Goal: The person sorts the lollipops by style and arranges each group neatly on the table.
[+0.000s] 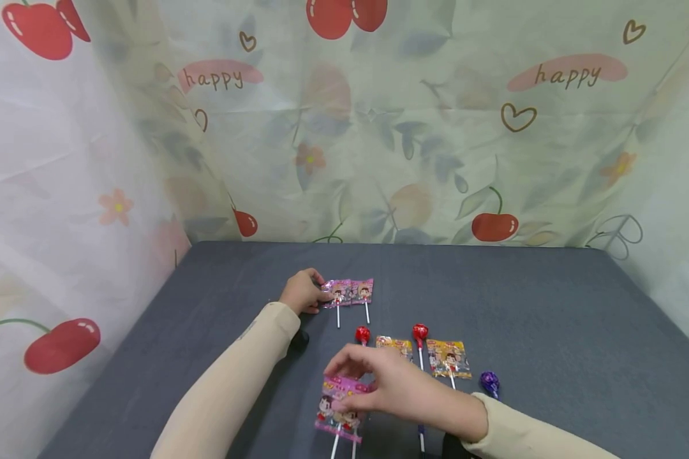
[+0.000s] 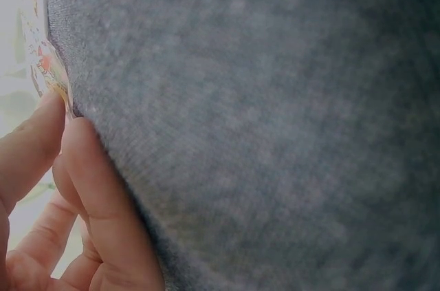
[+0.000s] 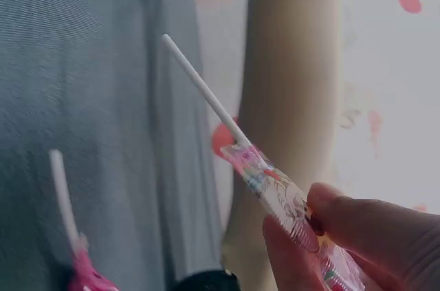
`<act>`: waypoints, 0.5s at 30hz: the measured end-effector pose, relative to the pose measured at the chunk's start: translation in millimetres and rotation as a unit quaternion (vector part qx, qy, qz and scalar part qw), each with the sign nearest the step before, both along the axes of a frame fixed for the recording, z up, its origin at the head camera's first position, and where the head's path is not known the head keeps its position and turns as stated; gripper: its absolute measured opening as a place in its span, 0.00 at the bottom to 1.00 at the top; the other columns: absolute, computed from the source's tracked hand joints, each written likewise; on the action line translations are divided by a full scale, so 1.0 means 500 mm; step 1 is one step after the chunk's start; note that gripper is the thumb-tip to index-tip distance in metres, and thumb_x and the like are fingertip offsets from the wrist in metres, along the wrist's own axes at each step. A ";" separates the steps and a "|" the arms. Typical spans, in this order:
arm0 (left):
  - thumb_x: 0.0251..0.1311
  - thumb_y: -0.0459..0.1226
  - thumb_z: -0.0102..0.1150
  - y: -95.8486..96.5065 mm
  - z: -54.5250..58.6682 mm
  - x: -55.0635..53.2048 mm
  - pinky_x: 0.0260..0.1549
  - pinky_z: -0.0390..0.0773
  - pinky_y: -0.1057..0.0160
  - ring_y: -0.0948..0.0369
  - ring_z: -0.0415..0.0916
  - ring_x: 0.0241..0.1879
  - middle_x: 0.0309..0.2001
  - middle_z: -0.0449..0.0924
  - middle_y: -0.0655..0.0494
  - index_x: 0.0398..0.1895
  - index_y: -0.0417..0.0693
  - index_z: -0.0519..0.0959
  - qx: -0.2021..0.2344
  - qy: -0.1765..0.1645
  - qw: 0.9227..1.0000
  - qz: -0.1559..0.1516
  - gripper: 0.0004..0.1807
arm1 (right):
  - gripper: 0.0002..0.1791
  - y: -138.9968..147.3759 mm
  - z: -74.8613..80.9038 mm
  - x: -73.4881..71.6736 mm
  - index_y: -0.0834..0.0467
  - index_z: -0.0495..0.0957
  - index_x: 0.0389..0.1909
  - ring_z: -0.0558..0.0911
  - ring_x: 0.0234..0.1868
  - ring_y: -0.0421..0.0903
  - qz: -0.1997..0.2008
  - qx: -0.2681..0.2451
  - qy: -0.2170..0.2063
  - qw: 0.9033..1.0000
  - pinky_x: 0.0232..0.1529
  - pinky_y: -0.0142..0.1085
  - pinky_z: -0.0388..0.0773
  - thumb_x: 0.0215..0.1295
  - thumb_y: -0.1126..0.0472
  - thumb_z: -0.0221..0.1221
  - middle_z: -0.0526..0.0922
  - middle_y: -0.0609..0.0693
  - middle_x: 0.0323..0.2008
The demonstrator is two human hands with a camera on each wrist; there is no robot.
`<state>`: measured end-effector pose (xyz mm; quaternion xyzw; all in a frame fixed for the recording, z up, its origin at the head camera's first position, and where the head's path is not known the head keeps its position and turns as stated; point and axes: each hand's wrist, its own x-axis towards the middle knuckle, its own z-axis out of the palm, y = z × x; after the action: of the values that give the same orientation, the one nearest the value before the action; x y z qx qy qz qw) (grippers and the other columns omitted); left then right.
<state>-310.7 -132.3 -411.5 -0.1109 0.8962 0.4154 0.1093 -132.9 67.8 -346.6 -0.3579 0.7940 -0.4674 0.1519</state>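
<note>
At the back of the table, two lollipops in flat pink wrappers lie side by side, white sticks toward me. My left hand [image 1: 304, 292] pinches the edge of the left pink-wrapped lollipop [image 1: 337, 292]; the other pink-wrapped lollipop [image 1: 363, 291] overlaps its right side. Thumb and finger meet on the wrapper edge [image 2: 56, 74] in the left wrist view. Nearer me, my right hand [image 1: 387, 382] grips another pink-wrapped lollipop [image 1: 334, 408] between thumb and fingers, its white stick [image 3: 206, 91] pointing away from the hand. A second stick shows beside it in the head view.
Partly behind the right hand lie a red ball lollipop [image 1: 363, 334] and a yellow-wrapped lollipop [image 1: 394, 344]. Further right are another red lollipop [image 1: 420, 331], another yellow-wrapped one [image 1: 449, 358] and a purple one [image 1: 490, 382]. Printed cloth [image 1: 367, 140] hangs around the dark table [image 1: 528, 299].
</note>
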 end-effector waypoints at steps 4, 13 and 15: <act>0.52 0.36 0.72 -0.001 0.002 0.001 0.15 0.76 0.67 0.60 0.70 0.21 0.27 0.73 0.49 0.46 0.46 0.75 0.006 -0.001 1.000 -0.003 0.20 | 0.17 0.021 0.020 -0.014 0.49 0.79 0.46 0.80 0.44 0.38 -0.020 -0.018 -0.018 0.999 0.37 0.32 0.81 0.55 0.58 0.70 0.83 0.43 0.45; 0.52 0.36 0.72 -0.001 0.004 0.000 0.14 0.75 0.67 0.60 0.69 0.20 0.27 0.74 0.49 0.46 0.46 0.75 0.013 -0.006 1.000 -0.004 0.20 | 0.26 0.066 0.045 -0.063 0.58 0.72 0.54 0.82 0.50 0.47 -0.059 -0.073 -0.041 0.995 0.47 0.35 0.80 0.55 0.62 0.70 0.81 0.54 0.48; 0.52 0.36 0.72 -0.001 0.003 -0.001 0.14 0.75 0.67 0.60 0.69 0.20 0.27 0.74 0.49 0.46 0.46 0.75 0.014 -0.008 1.000 -0.001 0.20 | 0.27 0.075 0.046 -0.076 0.59 0.73 0.55 0.82 0.51 0.48 -0.080 -0.077 -0.033 0.993 0.51 0.35 0.78 0.55 0.61 0.70 0.80 0.54 0.50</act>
<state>-311.0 -132.8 -410.1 -0.1123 0.8893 0.4272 0.1187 -171.0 105.3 -323.5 -0.2880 0.7765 -0.5491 0.1119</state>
